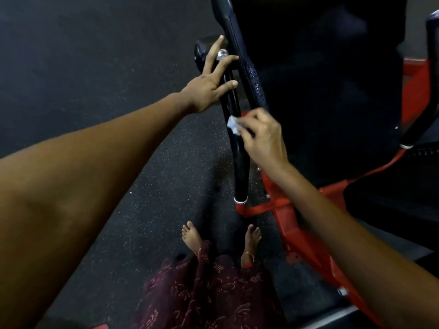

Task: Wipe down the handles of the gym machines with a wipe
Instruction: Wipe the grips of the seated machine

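A long black handle point(240, 167) of a gym machine runs from the top centre down to a silver ring near the red frame. My right hand point(261, 136) pinches a crumpled white wipe point(234, 124) and holds it against the handle's middle. My left hand point(209, 79) reaches in from the left with its fingers spread straight, resting against a thinner black bar point(231, 91) beside the handle, near a silver bolt point(222, 54).
The machine's red frame point(299, 236) spreads across the floor at the lower right, with a black seat pad point(332, 79) above it. A second black handle point(431, 27) shows at the right edge. My bare feet point(192, 236) stand on dark speckled rubber flooring point(95, 67).
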A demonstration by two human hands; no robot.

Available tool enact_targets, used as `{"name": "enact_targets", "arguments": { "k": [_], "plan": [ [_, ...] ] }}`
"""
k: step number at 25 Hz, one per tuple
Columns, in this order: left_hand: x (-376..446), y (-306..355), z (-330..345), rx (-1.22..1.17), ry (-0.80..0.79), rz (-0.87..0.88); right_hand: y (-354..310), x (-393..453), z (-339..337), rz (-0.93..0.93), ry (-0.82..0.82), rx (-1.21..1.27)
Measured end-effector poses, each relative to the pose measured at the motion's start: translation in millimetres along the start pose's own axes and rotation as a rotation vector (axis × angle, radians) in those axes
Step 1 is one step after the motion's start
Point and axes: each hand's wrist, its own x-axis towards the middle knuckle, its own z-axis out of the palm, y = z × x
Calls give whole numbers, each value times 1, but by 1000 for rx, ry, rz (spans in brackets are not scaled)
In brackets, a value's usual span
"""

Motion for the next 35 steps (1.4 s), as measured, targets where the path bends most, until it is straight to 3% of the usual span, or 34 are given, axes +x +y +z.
{"name": "enact_targets", "arguments": {
  "k": [3, 8, 12, 15, 17, 20, 23, 25, 29, 35],
  "plan": [
    [0, -2, 1, 0, 9, 14, -6, 28, 10, 15, 69, -22],
    [0, -2, 2, -8, 3, 2, -2, -49, 7, -141, 50, -112],
    [-2, 0, 3, 0, 6, 19, -4, -24, 6, -46, 78, -69],
    [-7, 7, 3, 176, 44, -58, -13, -6, 18, 58, 158, -66],
    [-16, 20, 9, 354, 88, -100, -13, -30, 26, 21, 224, -79],
    [-36, 28, 27, 414, 24, 96, 5, -94, 36, -1, 199, -94],
    [-48, 20, 37, 384, -65, 194, 20, -152, 47, 154, -3, -39],
    [-47, 17, 36, 389, -82, 185, 14, -151, 47, 182, 88, 25],
    [-47, 16, 35, 435, -75, 182, -14, -80, 31, 129, 428, 71],
    [-46, 15, 39, 427, -62, 171, 9, -109, 58, -76, 277, -211]
  ]
}}
